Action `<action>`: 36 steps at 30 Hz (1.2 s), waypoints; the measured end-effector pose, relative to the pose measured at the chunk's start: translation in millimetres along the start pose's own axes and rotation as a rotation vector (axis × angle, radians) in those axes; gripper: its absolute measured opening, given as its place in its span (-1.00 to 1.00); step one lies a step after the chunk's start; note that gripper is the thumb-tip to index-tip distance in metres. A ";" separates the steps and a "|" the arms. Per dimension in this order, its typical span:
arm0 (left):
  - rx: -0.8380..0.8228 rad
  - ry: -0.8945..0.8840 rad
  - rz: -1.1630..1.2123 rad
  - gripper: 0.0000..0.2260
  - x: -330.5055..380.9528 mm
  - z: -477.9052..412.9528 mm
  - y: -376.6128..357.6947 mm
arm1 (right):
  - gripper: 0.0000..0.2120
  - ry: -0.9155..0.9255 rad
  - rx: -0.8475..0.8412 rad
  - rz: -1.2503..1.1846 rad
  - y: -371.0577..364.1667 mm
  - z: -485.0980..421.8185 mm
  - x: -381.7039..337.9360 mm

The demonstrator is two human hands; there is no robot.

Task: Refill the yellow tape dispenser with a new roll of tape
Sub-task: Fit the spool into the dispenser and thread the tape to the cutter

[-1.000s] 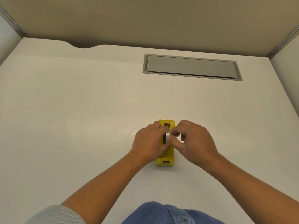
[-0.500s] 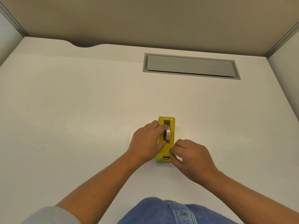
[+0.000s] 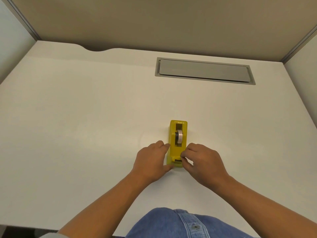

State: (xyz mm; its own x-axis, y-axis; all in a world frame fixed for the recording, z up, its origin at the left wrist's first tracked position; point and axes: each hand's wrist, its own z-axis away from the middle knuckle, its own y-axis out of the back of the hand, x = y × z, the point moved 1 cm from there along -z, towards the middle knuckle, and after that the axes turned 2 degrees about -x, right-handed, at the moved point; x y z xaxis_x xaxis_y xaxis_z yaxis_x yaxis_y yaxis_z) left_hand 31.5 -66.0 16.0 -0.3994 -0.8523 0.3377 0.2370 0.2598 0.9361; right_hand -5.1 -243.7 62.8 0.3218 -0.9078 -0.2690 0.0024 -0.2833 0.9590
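The yellow tape dispenser [image 3: 173, 150] stands lengthwise on the white desk [image 3: 85, 117], its cutter end toward me. A roll of clear tape [image 3: 179, 136] sits upright in its slot, uncovered. My left hand [image 3: 151, 160] rests against the dispenser's left side, thumb at the near corner, steadying it. My right hand [image 3: 202, 160] is at the near right, thumb and forefinger pinched together at the cutter end. Whether a tape end is between those fingers is too small to tell.
A grey rectangular cable hatch [image 3: 204, 71] is set flush in the desk at the back right. Beige partition walls close off the back and both sides. My blue denim shirt [image 3: 180, 224] shows at the bottom edge.
Both hands have come off the roll and slid toward me. The left hand now braces the dispenser's side; the right hand moved down to the cutter end. The roll is now fully visible.
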 end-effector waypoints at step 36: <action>0.057 0.059 -0.074 -0.28 18.8 -0.3 -12.8 | -0.92 0.009 0.009 0.067 2.4 19.1 -10.0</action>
State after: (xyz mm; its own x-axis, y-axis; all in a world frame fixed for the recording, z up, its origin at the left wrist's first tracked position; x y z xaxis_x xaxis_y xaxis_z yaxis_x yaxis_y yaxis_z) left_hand 21.2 -85.4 10.3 -0.3604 -0.8951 0.2625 0.1578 0.2188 0.9629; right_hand -26.4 -241.2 66.1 0.3297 -0.9219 -0.2036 -0.0277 -0.2250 0.9740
